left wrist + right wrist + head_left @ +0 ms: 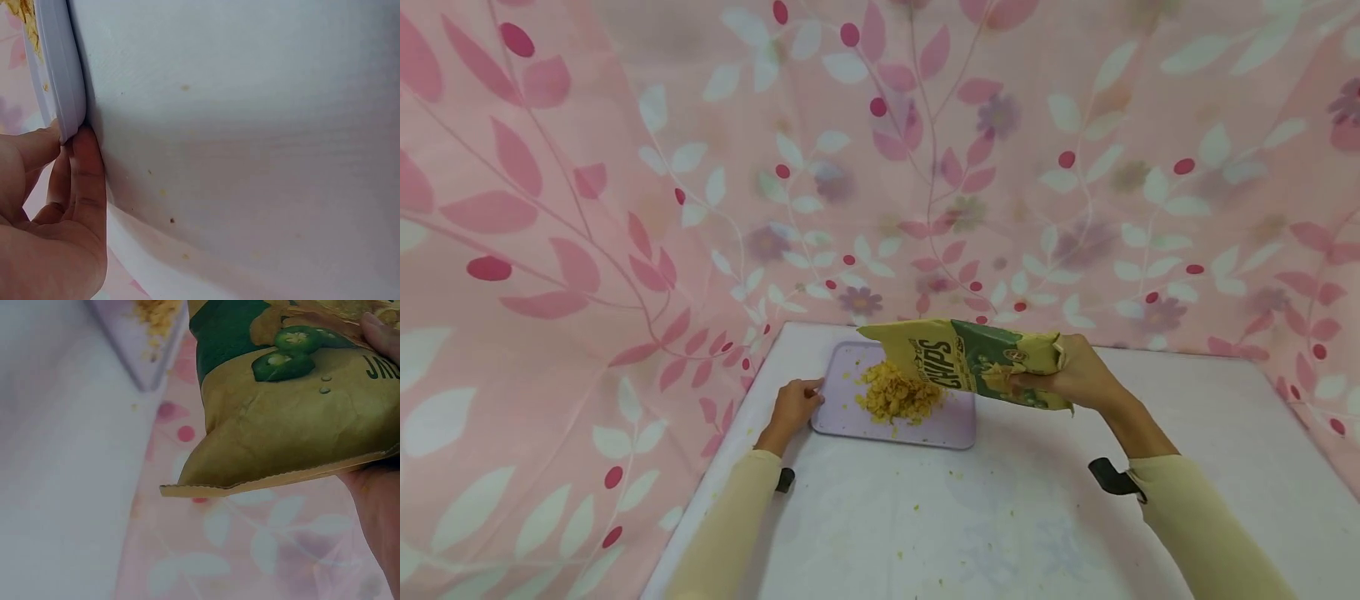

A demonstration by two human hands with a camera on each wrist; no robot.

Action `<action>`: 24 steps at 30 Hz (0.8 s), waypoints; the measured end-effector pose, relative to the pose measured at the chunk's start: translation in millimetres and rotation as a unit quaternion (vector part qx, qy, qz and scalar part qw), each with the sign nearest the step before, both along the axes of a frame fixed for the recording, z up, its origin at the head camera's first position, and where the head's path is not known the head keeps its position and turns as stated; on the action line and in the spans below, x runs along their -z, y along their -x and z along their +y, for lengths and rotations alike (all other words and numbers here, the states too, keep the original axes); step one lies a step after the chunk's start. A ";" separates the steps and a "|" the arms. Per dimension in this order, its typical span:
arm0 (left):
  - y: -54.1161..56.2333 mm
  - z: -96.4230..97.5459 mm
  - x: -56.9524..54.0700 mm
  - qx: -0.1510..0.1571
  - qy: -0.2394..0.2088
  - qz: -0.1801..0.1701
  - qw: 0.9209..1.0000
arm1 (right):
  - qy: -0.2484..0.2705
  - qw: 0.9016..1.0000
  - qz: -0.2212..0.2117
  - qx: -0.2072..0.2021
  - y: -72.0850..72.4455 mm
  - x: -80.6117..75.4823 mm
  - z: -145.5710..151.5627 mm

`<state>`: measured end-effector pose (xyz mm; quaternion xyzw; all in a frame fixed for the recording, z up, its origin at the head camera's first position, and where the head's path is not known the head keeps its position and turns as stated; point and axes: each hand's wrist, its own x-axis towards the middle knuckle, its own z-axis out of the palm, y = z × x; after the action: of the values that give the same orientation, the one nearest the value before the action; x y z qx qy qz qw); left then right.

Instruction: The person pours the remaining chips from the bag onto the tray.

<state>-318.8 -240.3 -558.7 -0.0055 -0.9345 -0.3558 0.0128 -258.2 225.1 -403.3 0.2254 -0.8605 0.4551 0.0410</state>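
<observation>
My right hand (1086, 379) grips the bottom end of a yellow and green chip bag (981, 367). The bag is tilted, its other end over a heap of crushed yellow chips (895, 396). That heap lies on a lilac tray (838, 408). At the tray's left edge, my left hand (793, 408) pinches the rim; the left wrist view has the thumb above the tray wall (65, 75) and fingers beneath. Green pepper slices are printed on the bag (281, 419) in the right wrist view. The bag's mouth is hidden in both wrist views.
A white table (1037, 517) carries the tray, with small crumbs (955, 475) scattered in front of it. Pink floral curtains (880, 208) hang behind and at the sides. Each wrist wears a black strap (1112, 477).
</observation>
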 end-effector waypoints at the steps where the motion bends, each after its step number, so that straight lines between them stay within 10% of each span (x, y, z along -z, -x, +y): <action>1: 0.0 0.2 -0.7 0.000 0.000 0.001 1.000 | -0.020 1.000 -0.001 0.006 -0.6 -0.6 -1.5; 11: -0.1 3.0 -8.3 0.001 -0.004 -0.007 1.000 | 0.041 0.998 0.036 -0.019 -0.3 -7.2 -0.2; 18: 0.6 3.0 -6.7 0.002 -0.003 -0.003 1.000 | -0.050 0.999 0.017 0.011 8.4 8.9 6.6; 24: 1.2 1.8 -4.3 -0.007 -0.009 -0.011 1.000 | 0.042 0.998 0.033 -0.037 8.5 -0.4 8.4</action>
<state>-320.0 -238.5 -554.5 0.0050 -0.9313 -0.3641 0.0053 -266.6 233.6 -403.0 0.2703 -0.8300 0.4840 0.0620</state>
